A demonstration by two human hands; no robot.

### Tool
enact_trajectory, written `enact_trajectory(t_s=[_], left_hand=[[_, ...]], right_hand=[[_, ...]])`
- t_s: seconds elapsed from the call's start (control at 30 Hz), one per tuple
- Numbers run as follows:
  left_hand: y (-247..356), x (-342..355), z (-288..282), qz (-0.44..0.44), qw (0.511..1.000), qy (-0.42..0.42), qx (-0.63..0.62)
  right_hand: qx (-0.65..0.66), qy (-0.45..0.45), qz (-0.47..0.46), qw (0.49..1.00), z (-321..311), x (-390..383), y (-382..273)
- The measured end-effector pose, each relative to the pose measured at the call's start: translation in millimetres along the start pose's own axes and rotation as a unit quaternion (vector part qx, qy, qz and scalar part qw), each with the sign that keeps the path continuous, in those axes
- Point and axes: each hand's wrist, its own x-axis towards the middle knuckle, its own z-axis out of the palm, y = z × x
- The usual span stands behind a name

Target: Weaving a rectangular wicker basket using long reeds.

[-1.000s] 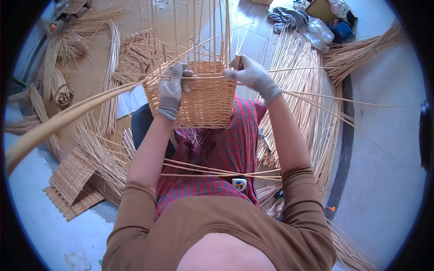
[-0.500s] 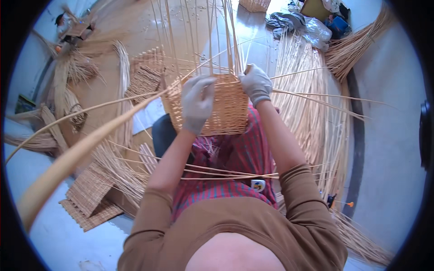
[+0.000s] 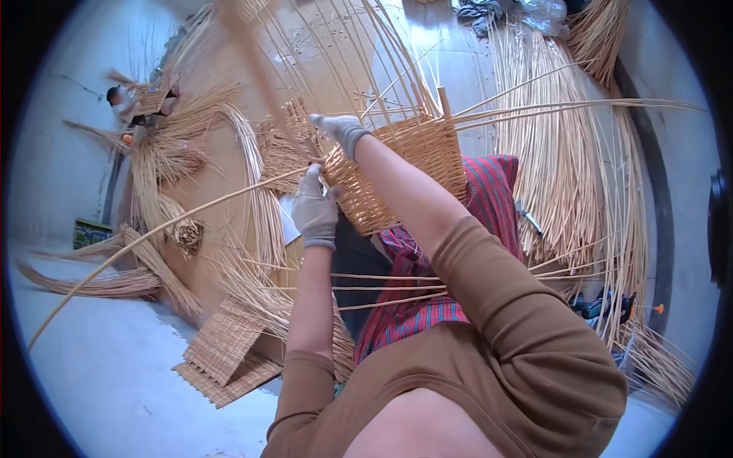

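Workshop floor, basket [image 3: 405, 172] tilted, stakes up-left

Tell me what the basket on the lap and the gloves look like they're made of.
The basket looks woven from thin pale-tan plant rods, likely willow or rattan, matte and unvarnished: a tight weave with loose uprights sticking up. The gloves on the left hand and right hand look like grey knitted fabric, soft and dull, with ribbed cuffs.

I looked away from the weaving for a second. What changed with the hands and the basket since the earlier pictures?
The right hand crossed from the right rim of the wicker basket to its upper left corner. The left hand slid down to the basket's left side, pinching a long cane. The basket now looks tilted in the view. It stays on the lap over the striped cloth; both gloves stay on.
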Motion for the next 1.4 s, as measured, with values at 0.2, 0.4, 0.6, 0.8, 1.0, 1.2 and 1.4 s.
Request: enact_trajectory(t_s=[0.2, 0.4, 0.6, 0.8, 1.0, 1.2, 1.4], left_hand=[[-6, 5, -2, 0.012, 0.997, -0.018, 0.067], [-7, 0, -7, 0.095, 0.989, 0.028, 0.111], [-10, -6, 3, 0.136, 0.986, 0.098, 0.02], [-14, 3, 4, 0.1, 0.992, 0.056, -0.043], [-21, 2, 6, 0.063, 0.997, 0.033, -0.007], [-30, 9, -3, 0.119, 0.991, 0.046, 0.03], [13, 5, -21, 0.063, 0.997, 0.033, 0.018]], right_hand=[[0.078, 0.239, -0.185, 0.95, 33, 21, 24], [0.24, -0.03, -0.259, 0.935, 19, -3, 5], [0.088, -0.084, -0.256, 0.959, 4, -27, -22], [0.025, 0.23, -0.638, 0.735, 4, -39, -28], [0.135, -0.096, -0.427, 0.889, 22, -38, -2], [0.125, 0.024, -0.455, 0.881, -25, -60, 31], [0.375, -0.042, -0.36, 0.853, -52, -68, 71]])
